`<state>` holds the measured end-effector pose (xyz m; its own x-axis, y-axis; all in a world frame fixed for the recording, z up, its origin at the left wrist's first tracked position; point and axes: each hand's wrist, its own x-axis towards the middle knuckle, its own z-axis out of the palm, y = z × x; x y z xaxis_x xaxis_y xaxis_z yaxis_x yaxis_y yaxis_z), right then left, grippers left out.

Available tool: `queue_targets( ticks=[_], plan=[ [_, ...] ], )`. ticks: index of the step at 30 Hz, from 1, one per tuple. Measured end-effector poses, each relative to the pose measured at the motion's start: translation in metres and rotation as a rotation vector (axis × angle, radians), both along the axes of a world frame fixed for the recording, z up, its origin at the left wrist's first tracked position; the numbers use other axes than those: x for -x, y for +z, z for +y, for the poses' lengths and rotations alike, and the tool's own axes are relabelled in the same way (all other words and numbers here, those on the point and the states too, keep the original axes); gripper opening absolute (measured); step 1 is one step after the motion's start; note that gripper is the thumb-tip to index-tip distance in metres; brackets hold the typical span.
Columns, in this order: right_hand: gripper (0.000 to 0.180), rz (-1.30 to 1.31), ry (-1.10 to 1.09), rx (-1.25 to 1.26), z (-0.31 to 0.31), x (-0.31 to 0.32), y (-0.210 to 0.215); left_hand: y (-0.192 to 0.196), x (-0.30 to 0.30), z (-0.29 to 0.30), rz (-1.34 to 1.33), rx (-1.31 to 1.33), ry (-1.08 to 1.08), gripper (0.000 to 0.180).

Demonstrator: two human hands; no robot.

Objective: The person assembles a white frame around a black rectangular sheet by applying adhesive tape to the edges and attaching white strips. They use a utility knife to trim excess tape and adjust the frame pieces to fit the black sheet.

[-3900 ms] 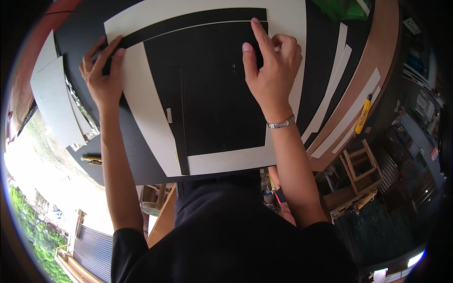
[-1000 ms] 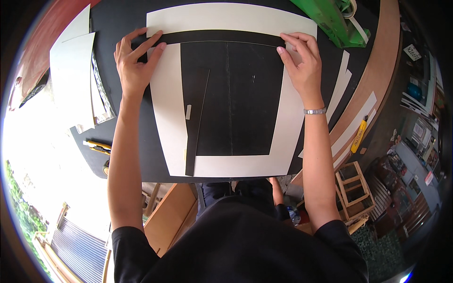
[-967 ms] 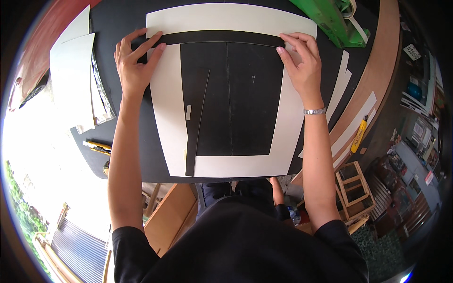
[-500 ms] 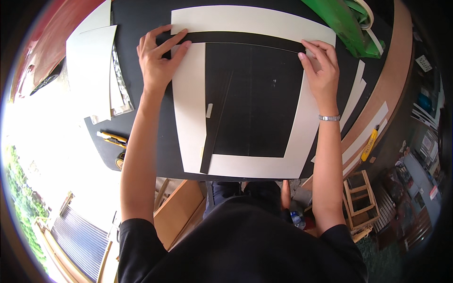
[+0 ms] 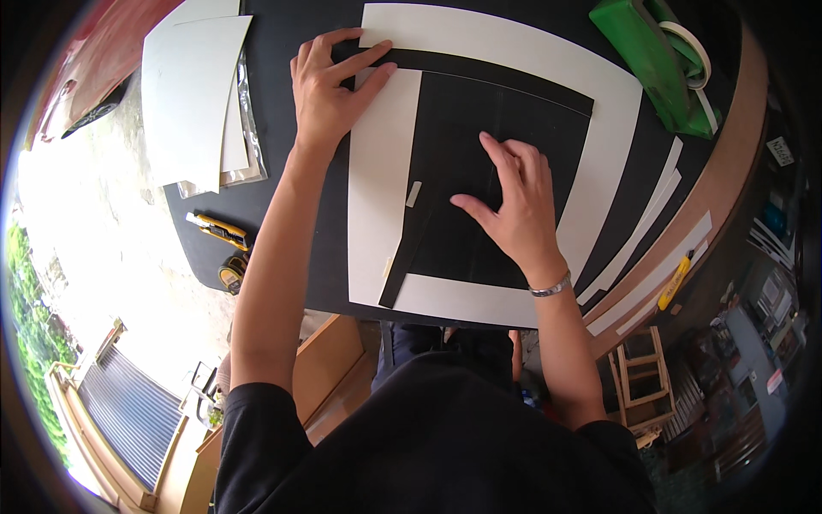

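A large white rectangular frame (image 5: 372, 171) lies flat on the black table, dark surface showing through its middle. Across its far side runs a black strip (image 5: 488, 72), with white board visible beyond it. At the strip's left end, my left hand (image 5: 330, 92) has thumb and index finger on either side of it, while the other fingers reach over the frame's far left corner. My right hand (image 5: 520, 197) is above the dark middle, fingers apart and holding nothing. Another black strip (image 5: 399, 276) slants over the frame's left inner edge, beside a small white piece (image 5: 413, 194).
White sheets (image 5: 193, 94) lie at the far left, above a yellow cutter (image 5: 219, 230) and a tape measure (image 5: 231, 273). A green tape dispenser (image 5: 646, 64) stands far right. Narrow white strips (image 5: 638, 224) and a yellow knife (image 5: 676, 281) lie along the right side.
My right hand has left the black strip's right end and moved left and nearer, over the dark middle. My left hand stays at the left end. The whole view has shifted and turned slightly.
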<state>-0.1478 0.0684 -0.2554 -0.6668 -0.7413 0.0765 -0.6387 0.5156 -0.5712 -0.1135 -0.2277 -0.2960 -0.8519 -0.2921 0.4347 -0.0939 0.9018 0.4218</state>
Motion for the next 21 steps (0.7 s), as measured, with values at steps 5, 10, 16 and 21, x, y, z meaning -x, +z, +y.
queue_targets(
  ticks=[5, 10, 16, 21],
  plan=[
    [0.089, -0.015, -0.051, -0.100, -0.036, -0.003, 0.003, -0.004, 0.000, -0.002, 0.016, 0.025, 0.000, 0.032],
    [0.073, -0.110, -0.116, -0.130, -0.049, -0.004, 0.005, 0.001, -0.001, 0.000, 0.000, -0.007, 0.010, 0.032],
    [0.033, -0.834, -0.233, 0.149, -0.049, 0.008, 0.021, -0.004, -0.001, -0.001, 0.016, -0.006, 0.008, 0.030],
    [0.019, -0.784, -0.341, 0.340, -0.061, 0.037, 0.018, -0.008, 0.000, -0.005, 0.076, 0.023, -0.007, 0.024]
  ],
)
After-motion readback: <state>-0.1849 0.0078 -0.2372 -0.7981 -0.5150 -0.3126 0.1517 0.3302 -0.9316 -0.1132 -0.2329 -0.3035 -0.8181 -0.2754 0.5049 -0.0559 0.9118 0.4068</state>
